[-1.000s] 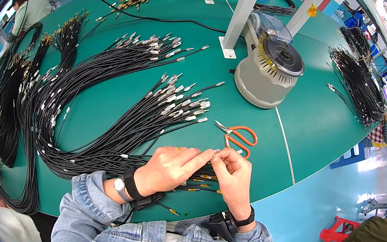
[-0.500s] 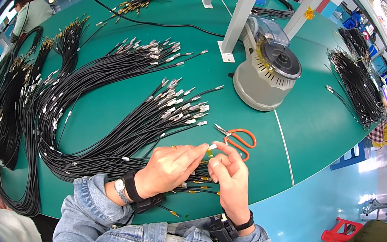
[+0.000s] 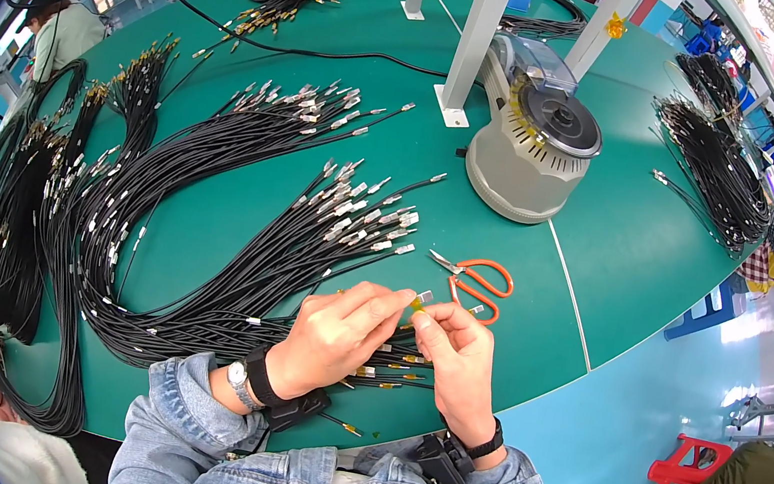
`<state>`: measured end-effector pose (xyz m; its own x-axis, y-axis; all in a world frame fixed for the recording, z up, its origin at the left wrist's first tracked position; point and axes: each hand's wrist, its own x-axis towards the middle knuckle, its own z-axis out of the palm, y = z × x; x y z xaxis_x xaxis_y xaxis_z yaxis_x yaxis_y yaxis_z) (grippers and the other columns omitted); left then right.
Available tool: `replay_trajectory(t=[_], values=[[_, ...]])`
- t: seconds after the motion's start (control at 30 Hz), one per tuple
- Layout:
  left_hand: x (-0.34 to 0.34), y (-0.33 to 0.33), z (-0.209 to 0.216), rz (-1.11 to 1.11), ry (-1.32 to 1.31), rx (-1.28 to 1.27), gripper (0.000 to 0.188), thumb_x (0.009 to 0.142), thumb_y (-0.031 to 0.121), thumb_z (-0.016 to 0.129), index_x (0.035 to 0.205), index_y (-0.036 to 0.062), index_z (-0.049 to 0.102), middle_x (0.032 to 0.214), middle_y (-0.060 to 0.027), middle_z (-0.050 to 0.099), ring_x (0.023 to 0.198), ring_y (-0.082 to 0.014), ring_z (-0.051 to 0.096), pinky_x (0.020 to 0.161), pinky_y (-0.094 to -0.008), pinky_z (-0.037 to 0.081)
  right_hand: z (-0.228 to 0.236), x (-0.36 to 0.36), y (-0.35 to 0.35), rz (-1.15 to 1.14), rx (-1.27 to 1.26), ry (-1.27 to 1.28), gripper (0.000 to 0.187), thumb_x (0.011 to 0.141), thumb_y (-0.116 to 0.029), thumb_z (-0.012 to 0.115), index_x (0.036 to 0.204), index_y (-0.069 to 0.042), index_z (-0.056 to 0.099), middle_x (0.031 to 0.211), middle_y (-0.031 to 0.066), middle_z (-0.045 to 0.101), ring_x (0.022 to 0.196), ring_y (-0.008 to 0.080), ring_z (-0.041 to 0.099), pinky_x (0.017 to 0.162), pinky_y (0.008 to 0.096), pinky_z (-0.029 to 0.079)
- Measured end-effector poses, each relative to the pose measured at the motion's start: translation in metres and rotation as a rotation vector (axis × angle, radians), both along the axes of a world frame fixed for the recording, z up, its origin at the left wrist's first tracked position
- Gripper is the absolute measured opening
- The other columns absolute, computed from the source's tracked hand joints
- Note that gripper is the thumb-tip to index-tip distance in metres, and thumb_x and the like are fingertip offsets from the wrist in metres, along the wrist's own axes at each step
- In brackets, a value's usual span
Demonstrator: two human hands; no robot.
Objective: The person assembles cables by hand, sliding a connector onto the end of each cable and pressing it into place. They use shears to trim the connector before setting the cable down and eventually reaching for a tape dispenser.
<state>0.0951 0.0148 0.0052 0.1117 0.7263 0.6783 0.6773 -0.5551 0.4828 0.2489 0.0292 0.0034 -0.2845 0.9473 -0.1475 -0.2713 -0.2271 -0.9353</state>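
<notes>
My left hand (image 3: 338,334) is closed in a pinch on a cable end that carries a small silvery connector (image 3: 426,297). Around the cable, just below the connector, sits a piece of shiny yellow tape (image 3: 417,305). My right hand (image 3: 459,353) pinches at this tape with thumb and forefinger, and the fingertips of both hands nearly meet. Another metal tip (image 3: 476,309) shows beside my right forefinger. Under and beside my hands lie black cables, several with yellow-wrapped ends (image 3: 390,373). Orange-handled scissors (image 3: 474,281) lie open-bladed just beyond my right hand.
Large bundles of black cables (image 3: 218,160) with metal ends cover the left of the green table (image 3: 604,277). A round beige tape dispenser (image 3: 526,168) stands beyond the scissors, near grey posts (image 3: 475,43). More cable coils (image 3: 712,172) lie far right. Other people work around.
My right forefinger has come down from the connector's tip and now presses with the thumb at the yellow tape. The connector shows more plainly. My left hand has barely moved.
</notes>
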Motion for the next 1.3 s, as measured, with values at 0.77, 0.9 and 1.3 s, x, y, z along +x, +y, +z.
replay_trajectory(t=[0.77, 0.9, 1.3], values=[[-0.001, -0.007, 0.004, 0.046, -0.245, -0.316, 0.006, 0.083, 0.003, 0.063, 0.085, 0.0017, 0.058, 0.061, -0.0097, 0.059, 0.048, -0.0223, 0.059, 0.042, -0.0313, 0.043, -0.003, -0.004, -0.003, 0.019, 0.026, 0.008, 0.009, 0.087, -0.005, 0.061, 0.09, 0.003, 0.062, 0.072, -0.001, 0.055, 0.06, 0.0042, 0.043, 0.054, 0.0193, 0.035], [-0.001, -0.007, 0.003, 0.029, -0.271, -0.328, 0.006, 0.083, 0.003, 0.064, 0.085, 0.0015, 0.058, 0.06, -0.0095, 0.059, 0.047, -0.0212, 0.058, 0.041, -0.0308, 0.043, 0.0, -0.006, -0.002, -0.019, 0.064, 0.031, 0.009, 0.087, -0.006, 0.06, 0.092, 0.003, 0.061, 0.073, -0.0002, 0.055, 0.062, 0.0051, 0.044, 0.057, 0.0197, 0.036], [0.002, -0.007, 0.0, 0.003, -0.255, -0.282, 0.006, 0.084, 0.005, 0.063, 0.084, 0.0015, 0.058, 0.06, -0.0088, 0.059, 0.048, -0.0188, 0.058, 0.042, -0.0287, 0.042, -0.001, -0.013, 0.0, -0.076, 0.092, 0.113, 0.008, 0.086, -0.005, 0.062, 0.09, 0.001, 0.059, 0.082, 0.0013, 0.057, 0.067, 0.0061, 0.046, 0.06, 0.0202, 0.038]])
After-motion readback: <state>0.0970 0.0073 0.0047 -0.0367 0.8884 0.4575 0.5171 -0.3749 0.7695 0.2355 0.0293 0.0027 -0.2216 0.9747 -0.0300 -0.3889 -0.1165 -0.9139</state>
